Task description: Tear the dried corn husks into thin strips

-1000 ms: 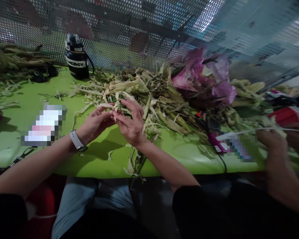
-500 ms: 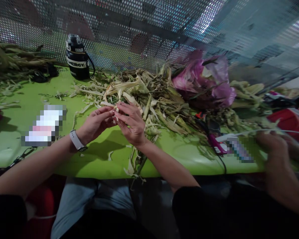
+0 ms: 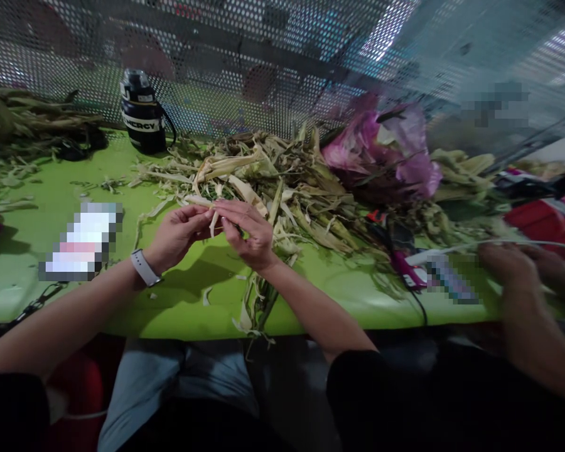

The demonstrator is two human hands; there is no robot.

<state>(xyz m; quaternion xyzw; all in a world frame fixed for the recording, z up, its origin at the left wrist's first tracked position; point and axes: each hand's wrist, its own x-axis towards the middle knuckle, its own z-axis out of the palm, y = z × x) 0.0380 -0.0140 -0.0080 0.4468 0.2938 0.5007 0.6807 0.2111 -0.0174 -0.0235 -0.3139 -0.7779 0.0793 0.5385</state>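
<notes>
My left hand (image 3: 179, 235), with a pale watch band (image 3: 144, 269) at its wrist, pinches a narrow pale strip of corn husk (image 3: 214, 224) between thumb and forefinger. My right hand (image 3: 248, 231) meets it from the other side, its fingers curled and its fingertips closed on the strip too. One end of the strip hangs down between the hands. Just beyond them spreads a loose heap of dry, yellowish corn husks (image 3: 249, 164). Some shredded husk (image 3: 252, 307) trails over the near table edge beside my right forearm.
On the green table (image 3: 179, 320) are a black bottle (image 3: 144, 122), a blurred phone (image 3: 82, 242) at left and another phone (image 3: 452, 276) at right. A pink plastic bag (image 3: 386, 150) rests behind the heap. Another person's hand (image 3: 508, 263) is at far right. A perforated metal screen (image 3: 207, 69) stands behind.
My right fingers have drawn together and tilted slightly, and the strip now hangs more visibly between my hands. The view has shifted a little.
</notes>
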